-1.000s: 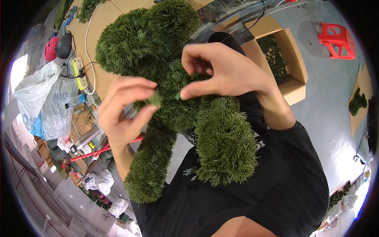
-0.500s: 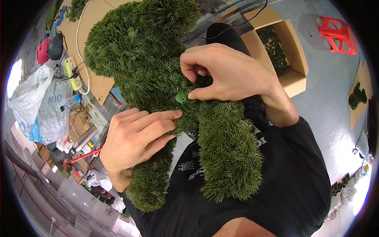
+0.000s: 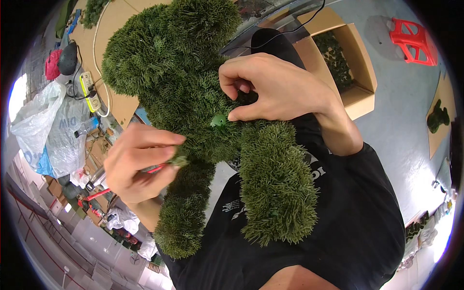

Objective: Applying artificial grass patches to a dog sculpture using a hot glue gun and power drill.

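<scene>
A bushy figure of artificial green foliage [image 3: 179,92], with thick limb-like parts, lies across my lap and the board in front of me. My right hand [image 3: 285,89] grips its right side, fingers curled in and thumb pressed to the foliage. Beside that thumb, a small green plastic piece [image 3: 219,121] shows on the figure's surface. My left hand [image 3: 142,164], a little blurred, pinches a small green foliage sprig [image 3: 180,160] left of the figure, above the left limb [image 3: 181,227]. The right limb [image 3: 279,188] rests against my black shirt.
An open cardboard box [image 3: 360,72] holding green pieces stands at the right, with a red plastic stool [image 3: 413,42] beyond. At the left are a power strip [image 3: 90,92], a clear plastic bag [image 3: 58,125] and a white cable [image 3: 96,53]. A black cord [image 3: 290,31] runs past the box.
My left hand has drawn back left from the green plastic piece and now shows a sprig between its fingers. The right hand keeps nearly the same place. The figure has shifted slightly.
</scene>
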### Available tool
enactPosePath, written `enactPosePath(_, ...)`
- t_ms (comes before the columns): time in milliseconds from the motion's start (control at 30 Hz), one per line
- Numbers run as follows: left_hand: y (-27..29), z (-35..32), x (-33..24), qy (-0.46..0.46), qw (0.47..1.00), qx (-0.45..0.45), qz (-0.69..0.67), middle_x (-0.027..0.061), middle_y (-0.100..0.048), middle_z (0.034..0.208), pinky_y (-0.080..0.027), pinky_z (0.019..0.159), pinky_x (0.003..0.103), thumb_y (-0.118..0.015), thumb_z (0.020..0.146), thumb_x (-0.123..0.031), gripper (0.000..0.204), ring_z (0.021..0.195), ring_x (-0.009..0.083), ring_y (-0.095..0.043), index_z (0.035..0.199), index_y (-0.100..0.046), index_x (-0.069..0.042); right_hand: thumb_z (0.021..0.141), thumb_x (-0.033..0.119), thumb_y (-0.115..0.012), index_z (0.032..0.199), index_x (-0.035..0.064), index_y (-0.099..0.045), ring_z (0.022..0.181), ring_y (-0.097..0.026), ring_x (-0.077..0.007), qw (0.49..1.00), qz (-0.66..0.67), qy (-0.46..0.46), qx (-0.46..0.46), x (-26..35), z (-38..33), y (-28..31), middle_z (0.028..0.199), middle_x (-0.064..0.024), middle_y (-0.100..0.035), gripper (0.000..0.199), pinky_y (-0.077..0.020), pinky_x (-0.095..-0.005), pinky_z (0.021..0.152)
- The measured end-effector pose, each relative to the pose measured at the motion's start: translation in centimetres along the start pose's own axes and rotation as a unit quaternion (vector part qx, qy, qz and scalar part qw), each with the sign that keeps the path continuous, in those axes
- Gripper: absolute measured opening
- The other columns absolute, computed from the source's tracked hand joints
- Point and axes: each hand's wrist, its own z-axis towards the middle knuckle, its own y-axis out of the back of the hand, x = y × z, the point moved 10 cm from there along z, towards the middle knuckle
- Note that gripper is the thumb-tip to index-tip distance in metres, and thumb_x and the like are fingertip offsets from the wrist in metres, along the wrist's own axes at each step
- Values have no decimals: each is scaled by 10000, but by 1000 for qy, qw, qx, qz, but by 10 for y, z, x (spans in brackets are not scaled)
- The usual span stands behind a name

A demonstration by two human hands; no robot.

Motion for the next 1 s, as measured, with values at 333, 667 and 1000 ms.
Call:
enactPosePath(333, 7, 3, 1, -30, 997, -58, -50, 225, -740, 902, -560, 709, 399, -775, 738, 57, 290, 796, 328, -696, 972, -610, 12, 776, 193, -817, 885, -6, -620, 701, -593, -268, 999, 13, -12, 27, -7, 0, -1, 713, -104, -559, 301, -470, -414, 654)
enactPosePath(667, 72, -113, 1, 80, 962, -253, -66, 115, -529, 931, -484, 768, 432, -581, 1035, -190, 310, 826, 245, -527, 1299, -575, -28, 799, 116, -828, 854, 26, -544, 691, -445, -147, 998, 43, -1, 46, -8, 2, -4, 751, -20, -471, 302, -395, -310, 610)
enactPosePath(1000, -13, -345, 13, 149, 804, -492, -298, 95, -590, 978, -490, 717, 391, -582, 1056, -220, 261, 852, 245, -595, 1253, -588, -50, 829, 116, -794, 899, 24, -655, 695, -545, -197, 997, -16, 66, 34, 24, -1, 4, 758, -59, -549, 180, -479, -347, 651)
